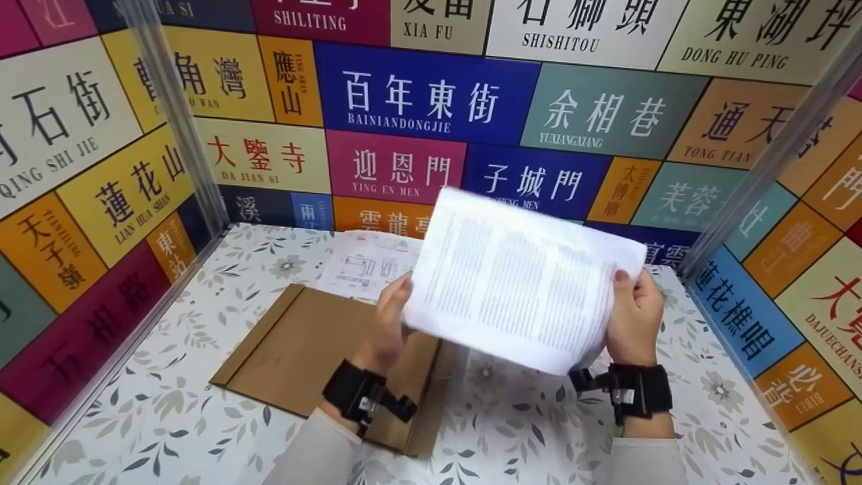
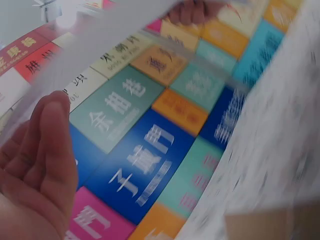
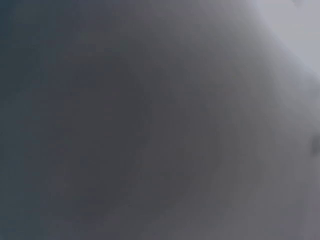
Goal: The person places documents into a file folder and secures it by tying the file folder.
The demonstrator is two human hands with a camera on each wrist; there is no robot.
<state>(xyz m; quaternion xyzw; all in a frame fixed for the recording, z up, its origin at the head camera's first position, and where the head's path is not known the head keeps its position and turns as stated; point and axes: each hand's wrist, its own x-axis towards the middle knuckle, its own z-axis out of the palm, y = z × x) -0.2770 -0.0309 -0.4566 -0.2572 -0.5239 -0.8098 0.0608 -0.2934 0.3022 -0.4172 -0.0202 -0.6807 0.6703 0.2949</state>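
A white sheet of paper [image 1: 512, 283] printed with columns of small text is held up in the air, slightly tilted, in the head view. My left hand [image 1: 386, 327] pinches its left edge, thumb at the front. At the opposite edge my right hand [image 1: 634, 320] grips the paper with the thumb on the printed face, and the sheet curls there. In the left wrist view, the left hand [image 2: 37, 170] shows at the lower left under the pale underside of the paper [image 2: 115, 30]. The right wrist view is a grey blur.
A flat brown cardboard folder [image 1: 289, 353] lies on the flower-patterned table [image 1: 168, 417], partly under my left arm. Behind it is another paper with line drawings [image 1: 367, 263]. Panels with colourful street-name signs [image 1: 431, 101] enclose the back and both sides.
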